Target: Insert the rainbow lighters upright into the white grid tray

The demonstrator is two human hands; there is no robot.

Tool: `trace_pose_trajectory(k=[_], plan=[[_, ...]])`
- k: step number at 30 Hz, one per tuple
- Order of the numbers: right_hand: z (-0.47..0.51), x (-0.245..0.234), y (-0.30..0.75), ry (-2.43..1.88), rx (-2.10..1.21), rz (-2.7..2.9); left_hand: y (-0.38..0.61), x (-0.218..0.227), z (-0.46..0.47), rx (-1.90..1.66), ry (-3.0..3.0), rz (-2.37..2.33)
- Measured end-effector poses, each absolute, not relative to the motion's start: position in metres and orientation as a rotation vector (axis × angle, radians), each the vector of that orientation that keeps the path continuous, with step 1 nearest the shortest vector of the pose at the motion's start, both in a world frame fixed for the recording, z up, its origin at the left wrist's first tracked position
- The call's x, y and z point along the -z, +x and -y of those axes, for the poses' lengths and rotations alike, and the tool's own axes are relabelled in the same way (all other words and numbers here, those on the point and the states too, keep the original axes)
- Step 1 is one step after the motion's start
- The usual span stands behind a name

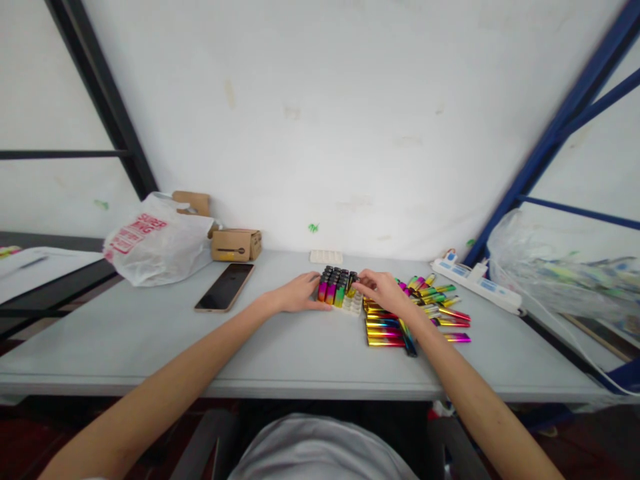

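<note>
— Tabletop (150,347): grey, long, set against a white wall. What lay on it, biggest down?
— Plastic bag (155,247) and cardboard box (235,245) at far left, phone (225,287) face up nearer centre, power strip (475,283) at the right. No hand was near any of them.
— And the work itself?
— Loose lighters (430,308) lay flat in a spread just right of centre, rainbow-coloured, a good many. Beside them sat a white tray (355,307), with standing lighters (336,285) filling its left and rear slots, caps up. Slots at the tray's near right corner showed bare.
— So how far on?
— My reading: tray mostly filled, a few slots left. The loose spread looked to hold more than those slots would take. A second tray (326,257) lay by the wall and looked empty.
— Hands?
— Left hand (299,293) rested against the tray's left side, fingers loosely curved, gripping nothing I could see. Right hand (383,290) hovered over the tray's right end, fingers bent down among the caps. Whether it pinched a lighter, I could not tell.
</note>
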State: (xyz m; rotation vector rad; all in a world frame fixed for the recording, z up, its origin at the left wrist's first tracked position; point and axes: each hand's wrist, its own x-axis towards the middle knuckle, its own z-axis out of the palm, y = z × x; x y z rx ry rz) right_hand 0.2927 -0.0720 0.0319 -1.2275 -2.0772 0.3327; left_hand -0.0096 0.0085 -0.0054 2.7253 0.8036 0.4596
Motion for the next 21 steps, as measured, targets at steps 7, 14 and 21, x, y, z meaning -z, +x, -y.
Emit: trace_pose_trajectory(k=[7,14,21], plan=[[0.097,-0.050,0.301,-1.278,-0.368,2.169,-0.009,0.006,-0.011,-0.446,2.746,-0.799],[0.186,-0.037,0.330,-1.302,-0.124,2.478,-0.006,0.005,-0.012,-0.455,2.744,-0.770],[0.202,-0.006,0.333,-1.361,0.178,2.370,-0.005,0.004,-0.010,-0.407,2.762,-0.820]])
